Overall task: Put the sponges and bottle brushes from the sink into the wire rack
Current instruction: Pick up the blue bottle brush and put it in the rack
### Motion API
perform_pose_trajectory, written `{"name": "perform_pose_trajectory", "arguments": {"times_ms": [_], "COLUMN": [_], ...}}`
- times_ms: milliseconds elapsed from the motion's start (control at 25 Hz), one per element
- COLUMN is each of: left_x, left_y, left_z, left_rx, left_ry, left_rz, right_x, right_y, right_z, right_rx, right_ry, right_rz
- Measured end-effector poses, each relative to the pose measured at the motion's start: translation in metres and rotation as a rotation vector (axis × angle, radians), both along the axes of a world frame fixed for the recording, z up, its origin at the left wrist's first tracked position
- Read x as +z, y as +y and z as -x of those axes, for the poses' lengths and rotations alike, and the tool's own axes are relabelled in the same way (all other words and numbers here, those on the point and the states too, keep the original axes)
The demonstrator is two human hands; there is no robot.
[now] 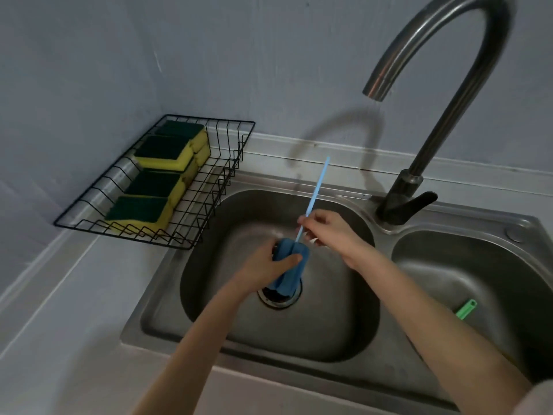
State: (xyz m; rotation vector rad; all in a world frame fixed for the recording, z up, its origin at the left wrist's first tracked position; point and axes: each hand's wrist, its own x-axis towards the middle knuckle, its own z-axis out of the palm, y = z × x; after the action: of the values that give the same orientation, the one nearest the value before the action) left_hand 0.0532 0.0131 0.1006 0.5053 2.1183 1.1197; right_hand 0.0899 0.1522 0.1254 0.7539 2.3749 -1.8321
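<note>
Bottle brush (291, 265), blue, unlabelled, held mid-frame over the left sink (338, 333) basin: left hand (266, 272) squeezes its sponge head, right hand (329, 232) pinches the handle; sponges (163, 151) fill wire rack (230, 175), upper left.

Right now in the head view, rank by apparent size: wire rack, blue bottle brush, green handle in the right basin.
1. wire rack
2. blue bottle brush, nearer the camera
3. green handle, partly hidden

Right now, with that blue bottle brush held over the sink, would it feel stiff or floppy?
Probably both. The blue bottle brush has a thin straight handle, likely stiff but springy. Its foam head bunches under the left hand, so it looks soft. The right hand pinches it lightly, suggesting little weight.
</note>
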Motion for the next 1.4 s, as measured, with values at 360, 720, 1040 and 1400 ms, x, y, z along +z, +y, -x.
{"name": "perform_pose_trajectory", "arguments": {"times_ms": [360, 720, 1040, 1400], "left_x": [0.099, 0.106, 0.085, 0.025], "left_y": [-0.077, -0.111, -0.058, -0.001], "left_z": [0.047, 0.131, 0.224, 0.284], "left_rx": [-0.081, -0.107, -0.133, -0.069], "left_ry": [0.481, 0.579, 0.627, 0.69], "left_rz": [-0.034, 0.116, 0.195, 0.225], "right_x": [0.091, 0.111, 0.102, 0.049], "right_y": [-0.042, -0.052, -0.029, 0.008], "right_z": [0.031, 0.093, 0.16, 0.218], "right_rx": [-0.089, -0.182, -0.263, -0.346], "right_ry": [0.342, 0.389, 0.376, 0.3], "right_rz": [0.281, 0.311, 0.191, 0.2]}}
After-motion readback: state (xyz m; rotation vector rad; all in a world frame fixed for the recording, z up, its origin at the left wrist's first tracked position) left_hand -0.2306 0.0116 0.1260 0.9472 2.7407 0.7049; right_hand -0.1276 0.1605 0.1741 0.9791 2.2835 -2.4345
